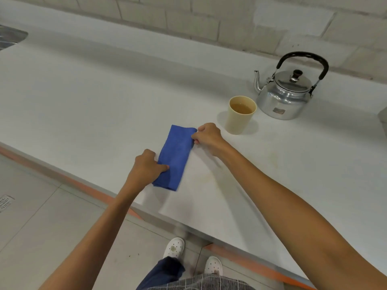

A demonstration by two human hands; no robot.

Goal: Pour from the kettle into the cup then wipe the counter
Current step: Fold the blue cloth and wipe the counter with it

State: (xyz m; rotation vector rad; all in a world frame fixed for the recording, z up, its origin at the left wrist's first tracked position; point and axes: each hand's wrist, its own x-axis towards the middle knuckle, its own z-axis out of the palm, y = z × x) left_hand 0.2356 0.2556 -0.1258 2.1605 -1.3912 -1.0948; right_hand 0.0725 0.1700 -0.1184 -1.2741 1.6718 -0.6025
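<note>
A folded blue cloth (176, 155) lies flat on the white counter (104, 97) near its front edge. My left hand (146, 169) pinches the cloth's near left edge. My right hand (208, 137) pinches its far right corner. A beige cup (240, 117) holding brownish liquid stands upright just right of my right hand, not touching it. Behind the cup sits a shiny metal kettle (287, 95) with a black handle, its spout pointing left.
A block wall (230, 19) runs along the back of the counter. A dark sink edge (10, 36) shows at the far left. A grey object (383, 120) peeks in at the right edge. The tiled floor and my white shoes lie below the counter's front edge.
</note>
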